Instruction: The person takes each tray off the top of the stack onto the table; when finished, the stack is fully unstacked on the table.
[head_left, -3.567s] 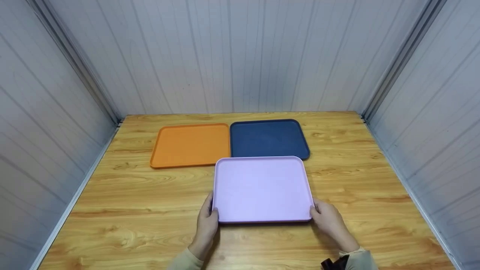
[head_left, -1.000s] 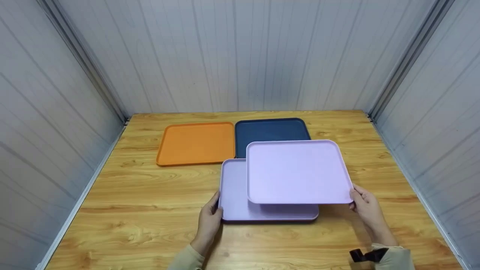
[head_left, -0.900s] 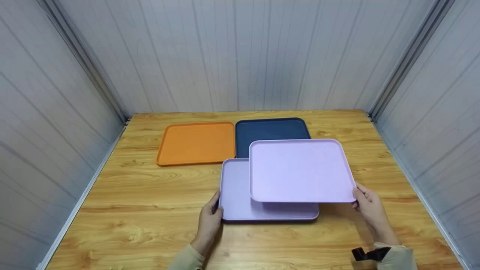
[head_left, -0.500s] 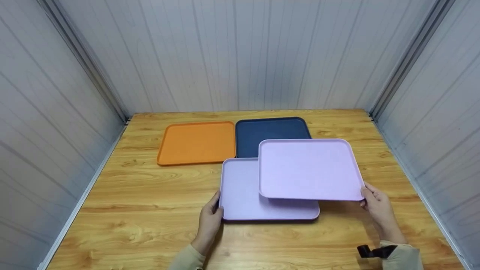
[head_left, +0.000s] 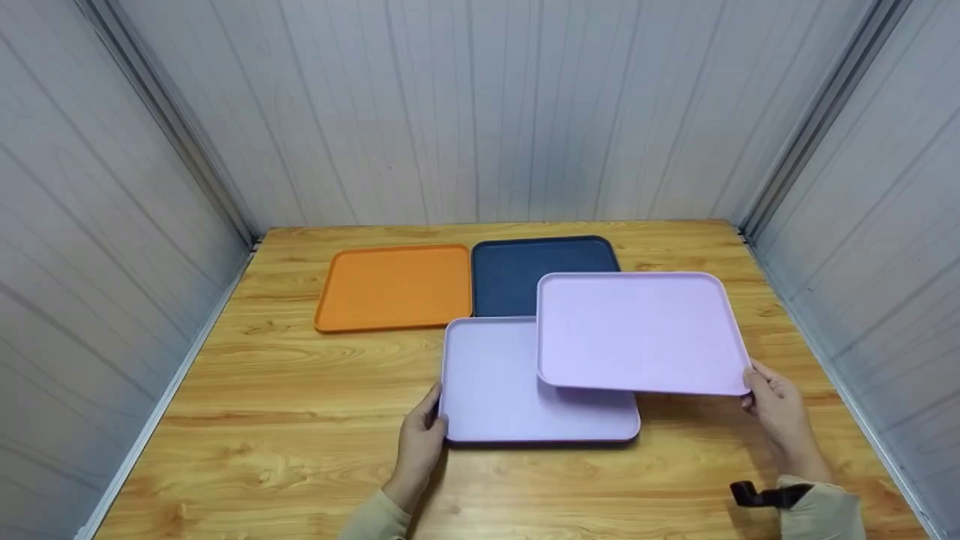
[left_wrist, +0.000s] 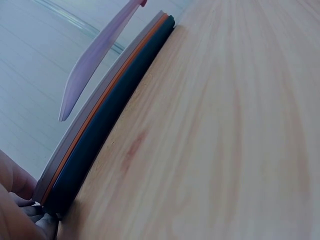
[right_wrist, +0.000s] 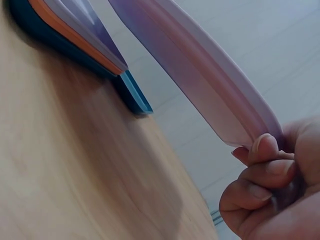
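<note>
My right hand (head_left: pixel 784 409) pinches the near right corner of a lilac tray (head_left: pixel 641 334) and holds it raised, slightly tilted. That tray overlaps a stack from above, with a gap between them in both wrist views. The stack's top is another lilac tray (head_left: pixel 487 382); below it the left wrist view shows an orange tray edge (left_wrist: pixel 85 131) and a dark blue tray edge (left_wrist: pixel 107 122). My left hand (head_left: pixel 420 442) grips the stack's near left side, thumb at the rim. In the right wrist view, fingers (right_wrist: pixel 265 150) curl beneath the raised tray's corner.
At the back of the wooden table (head_left: pixel 300 420), an orange tray (head_left: pixel 397 289) lies flat beside a dark blue tray (head_left: pixel 517 259), which the raised tray partly covers. Pale panel walls (head_left: pixel 450 112) stand at the back and both sides. A black strap (head_left: pixel 772 495) is on the right wrist.
The right hand has lifted the top lilac tray off the stack and moved it rightward and slightly away, uncovering the lilac tray below. The left hand keeps its grip on the stack.
</note>
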